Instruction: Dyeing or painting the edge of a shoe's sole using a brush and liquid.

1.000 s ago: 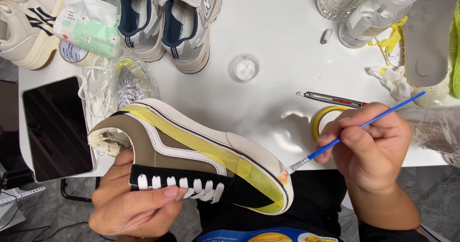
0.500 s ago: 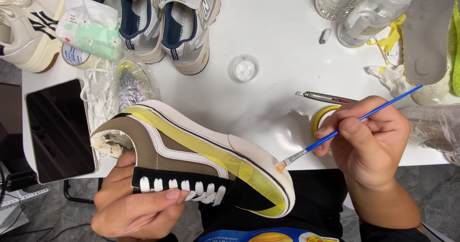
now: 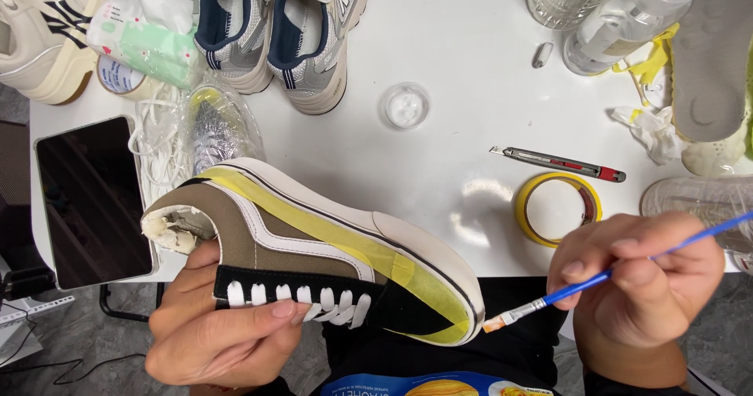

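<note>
Nearest to us, at about seven o'clock, our left hand [image 3: 223,333] cups a brown and black sneaker [image 3: 314,267] on its side, fingers curled along the white laces and thumb behind the heel. A strip of yellow masking tape [image 3: 329,235] runs along the upper just above the cream sole. At about four o'clock our right hand [image 3: 639,286] pinches a thin blue paintbrush [image 3: 596,280] between thumb and fingers, its bristle tip just beside the toe end of the sole. We judge the sole edge is being painted at the toe; the next stroke calls for a steady hand that stays off the tape.

Farther out on the white table [image 3: 455,74] lie a yellow tape roll [image 3: 558,208] and a utility knife [image 3: 561,163] at two o'clock, a small clear dish [image 3: 405,106] at twelve, a dark tablet [image 3: 92,200] at nine, and a grey pair of sneakers [image 3: 282,27] at eleven.
</note>
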